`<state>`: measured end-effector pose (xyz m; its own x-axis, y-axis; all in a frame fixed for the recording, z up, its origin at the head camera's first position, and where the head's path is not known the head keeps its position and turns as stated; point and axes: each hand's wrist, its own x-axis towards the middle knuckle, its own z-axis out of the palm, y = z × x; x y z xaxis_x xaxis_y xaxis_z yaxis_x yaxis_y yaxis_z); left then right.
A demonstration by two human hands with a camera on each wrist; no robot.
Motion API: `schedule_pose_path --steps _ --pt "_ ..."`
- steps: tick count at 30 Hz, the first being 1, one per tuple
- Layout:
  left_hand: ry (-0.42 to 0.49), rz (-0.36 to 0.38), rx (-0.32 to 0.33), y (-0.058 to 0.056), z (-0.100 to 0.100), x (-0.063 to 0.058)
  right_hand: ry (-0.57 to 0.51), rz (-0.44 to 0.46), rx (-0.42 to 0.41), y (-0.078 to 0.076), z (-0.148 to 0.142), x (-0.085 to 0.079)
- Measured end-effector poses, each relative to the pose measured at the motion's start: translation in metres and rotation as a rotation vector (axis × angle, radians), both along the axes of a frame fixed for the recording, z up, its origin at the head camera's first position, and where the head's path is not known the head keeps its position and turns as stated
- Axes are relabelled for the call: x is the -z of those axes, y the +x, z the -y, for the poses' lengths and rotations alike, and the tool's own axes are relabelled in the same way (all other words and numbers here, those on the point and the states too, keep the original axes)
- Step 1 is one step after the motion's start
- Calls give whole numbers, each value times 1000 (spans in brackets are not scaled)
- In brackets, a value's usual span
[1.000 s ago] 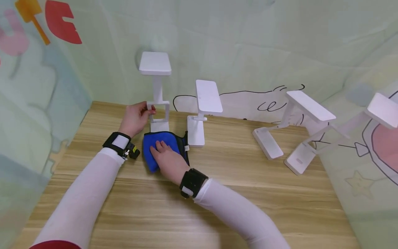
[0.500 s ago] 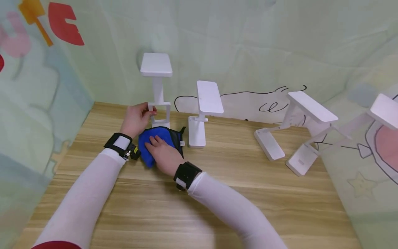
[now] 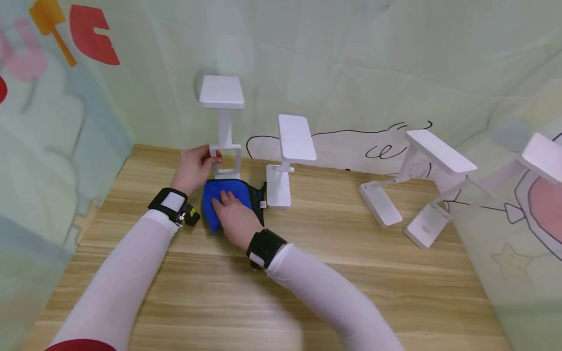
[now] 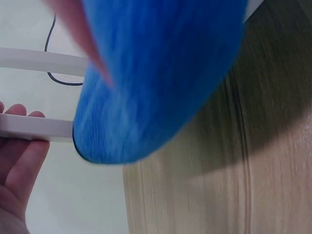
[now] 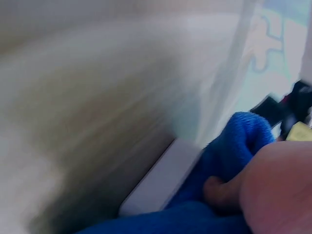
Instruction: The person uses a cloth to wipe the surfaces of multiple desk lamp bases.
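My left hand [image 3: 191, 169] pinches one side bar of the white folding stand [image 3: 224, 127] at the back left; in the left wrist view its fingers wrap that bar [image 4: 34, 126]. A fuzzy blue cloth [image 3: 241, 191] with black edging and a white tag lies over the stand's base, hiding most of it. My right hand [image 3: 238, 220] lies on the cloth with fingers spread, pressing it down. The right wrist view shows the thumb against the bunched blue cloth [image 5: 214, 161], beside a white base edge [image 5: 163, 178].
Close to the cloth's right stands a second white stand [image 3: 278, 187]. Two more white stands, one with a long top [image 3: 441, 151] and one at the far right [image 3: 426, 224], are on the wooden table [image 3: 228, 302]. A printed fabric backdrop [image 3: 373, 68] rises behind.
My right hand has slid the blue cloth left and away from me over the base, then back a little to the right. My left hand keeps its hold on the stand.
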<state>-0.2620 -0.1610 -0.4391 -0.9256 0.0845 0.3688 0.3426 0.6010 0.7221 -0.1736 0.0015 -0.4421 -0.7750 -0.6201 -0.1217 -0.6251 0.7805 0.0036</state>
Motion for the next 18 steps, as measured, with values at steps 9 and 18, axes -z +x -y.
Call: schedule_pose_path --steps 9,18 --pt "10 -3 -8 3 3 -3 29 63 -78 31 -5 -7" --pt "-5 -8 -6 0 0 -1 -24 -2 -74 2 4 5"
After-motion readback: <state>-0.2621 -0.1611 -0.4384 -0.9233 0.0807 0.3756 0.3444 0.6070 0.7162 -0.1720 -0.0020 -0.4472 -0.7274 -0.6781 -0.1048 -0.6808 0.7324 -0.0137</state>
